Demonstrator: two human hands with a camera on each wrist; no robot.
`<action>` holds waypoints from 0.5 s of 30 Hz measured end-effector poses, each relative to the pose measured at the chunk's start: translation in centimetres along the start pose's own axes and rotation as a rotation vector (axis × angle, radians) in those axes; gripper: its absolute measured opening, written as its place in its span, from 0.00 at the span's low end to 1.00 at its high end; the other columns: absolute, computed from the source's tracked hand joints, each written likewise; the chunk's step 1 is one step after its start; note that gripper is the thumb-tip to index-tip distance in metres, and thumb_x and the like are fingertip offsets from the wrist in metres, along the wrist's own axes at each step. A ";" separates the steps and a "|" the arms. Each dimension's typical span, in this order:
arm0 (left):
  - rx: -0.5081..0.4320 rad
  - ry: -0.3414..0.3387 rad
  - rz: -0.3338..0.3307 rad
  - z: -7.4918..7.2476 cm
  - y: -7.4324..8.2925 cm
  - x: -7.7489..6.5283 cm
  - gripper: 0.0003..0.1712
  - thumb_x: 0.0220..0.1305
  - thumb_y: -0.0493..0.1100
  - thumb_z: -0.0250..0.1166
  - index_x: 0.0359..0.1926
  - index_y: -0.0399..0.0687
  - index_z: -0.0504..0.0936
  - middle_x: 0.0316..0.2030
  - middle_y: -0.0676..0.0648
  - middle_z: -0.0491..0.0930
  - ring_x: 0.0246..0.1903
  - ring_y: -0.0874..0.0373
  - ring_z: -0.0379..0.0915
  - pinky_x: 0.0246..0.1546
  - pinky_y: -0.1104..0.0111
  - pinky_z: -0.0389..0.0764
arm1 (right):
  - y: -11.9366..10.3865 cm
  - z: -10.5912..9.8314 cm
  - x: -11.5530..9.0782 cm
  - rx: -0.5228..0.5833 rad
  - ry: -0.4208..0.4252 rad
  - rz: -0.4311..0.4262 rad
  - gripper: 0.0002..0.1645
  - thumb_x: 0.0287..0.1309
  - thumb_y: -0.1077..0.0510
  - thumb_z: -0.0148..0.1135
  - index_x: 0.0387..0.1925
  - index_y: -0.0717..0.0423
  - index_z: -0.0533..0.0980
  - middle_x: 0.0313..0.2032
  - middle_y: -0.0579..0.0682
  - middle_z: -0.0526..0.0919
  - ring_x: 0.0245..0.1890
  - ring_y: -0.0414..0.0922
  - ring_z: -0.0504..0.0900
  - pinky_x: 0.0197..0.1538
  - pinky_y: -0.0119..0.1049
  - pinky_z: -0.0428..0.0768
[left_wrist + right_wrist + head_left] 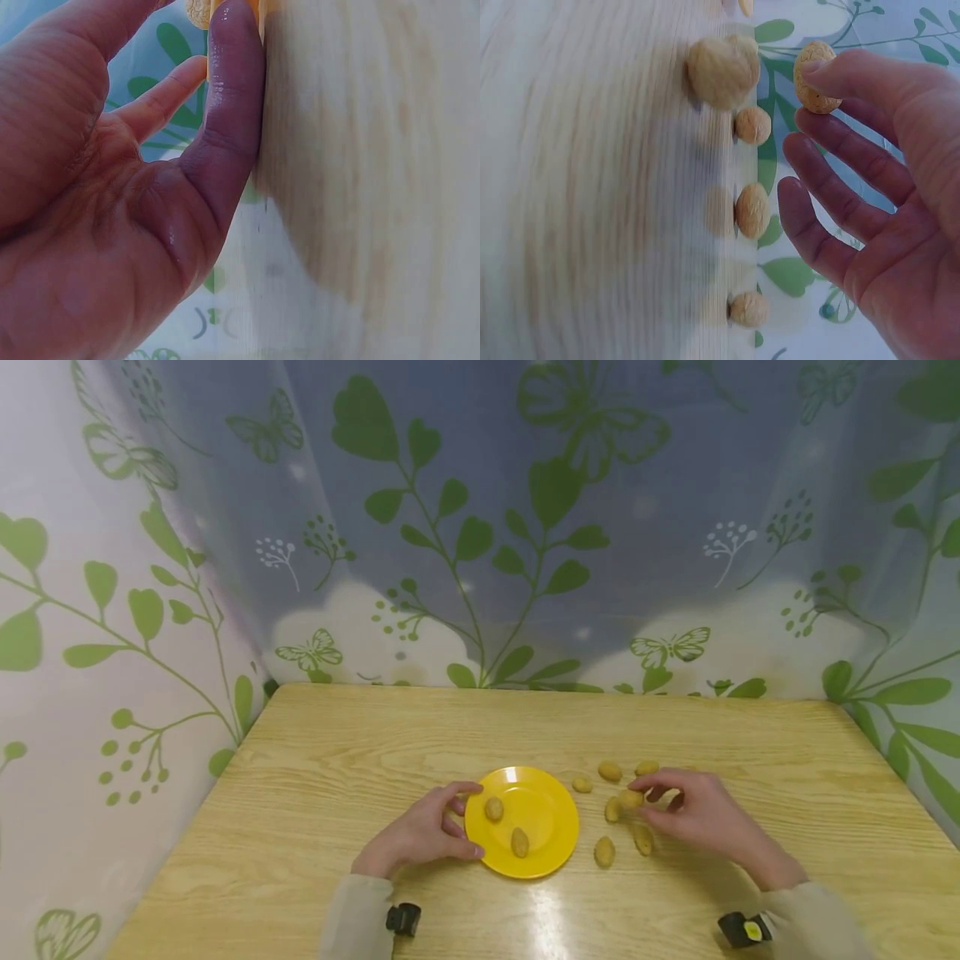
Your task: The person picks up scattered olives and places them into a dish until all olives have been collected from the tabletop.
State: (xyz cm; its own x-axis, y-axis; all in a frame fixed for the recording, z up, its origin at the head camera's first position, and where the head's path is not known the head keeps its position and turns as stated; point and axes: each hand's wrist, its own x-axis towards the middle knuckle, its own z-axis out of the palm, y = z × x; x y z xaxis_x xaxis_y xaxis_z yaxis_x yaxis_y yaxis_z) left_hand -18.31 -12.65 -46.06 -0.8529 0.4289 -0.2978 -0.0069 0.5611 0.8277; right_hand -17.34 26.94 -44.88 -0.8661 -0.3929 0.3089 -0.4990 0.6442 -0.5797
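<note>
My left hand holds the left rim of a round yellow plate, thumb at the near side and fingers at the far side. Two tan walnuts in wrinkled shells lie on the plate, one walnut near the left rim and another walnut closer to me. To the right of the plate, my right hand pinches a walnut between thumb and index finger, raised above the table. Its other fingers are spread apart in the right wrist view. Only a sliver of plate shows in the left wrist view.
Several loose walnuts lie on the wooden table around the right hand, among them a walnut nearest me and a walnut farther back. A patterned curtain hangs behind the table and along its sides.
</note>
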 end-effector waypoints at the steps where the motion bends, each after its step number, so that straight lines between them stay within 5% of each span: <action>1: 0.001 0.000 0.001 0.0 0.0 0.0 0.46 0.53 0.45 0.81 0.72 0.59 0.69 0.53 0.44 0.72 0.39 0.59 0.80 0.46 0.63 0.83 | -0.2 0.1 0.2 0.009 -0.006 0.005 0.16 0.53 0.66 0.74 0.44 0.51 0.86 0.40 0.48 0.90 0.35 0.31 0.82 0.31 0.30 0.83; 15: 0.000 -0.005 0.008 -0.1 0.0 0.0 0.46 0.54 0.45 0.81 0.72 0.58 0.69 0.53 0.44 0.72 0.39 0.60 0.81 0.47 0.62 0.83 | -2.1 1.6 2.0 0.071 -0.076 -0.005 0.15 0.56 0.65 0.72 0.45 0.49 0.86 0.42 0.48 0.90 0.36 0.35 0.83 0.34 0.30 0.83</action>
State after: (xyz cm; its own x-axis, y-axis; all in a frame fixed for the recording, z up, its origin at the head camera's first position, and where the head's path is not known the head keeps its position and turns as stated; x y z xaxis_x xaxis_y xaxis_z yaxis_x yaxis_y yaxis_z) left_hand -18.34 -12.69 -46.04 -0.8505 0.4369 -0.2930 0.0005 0.5576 0.8301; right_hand -17.95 23.72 -44.27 -0.8576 -0.4467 0.2551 -0.4977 0.5953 -0.6309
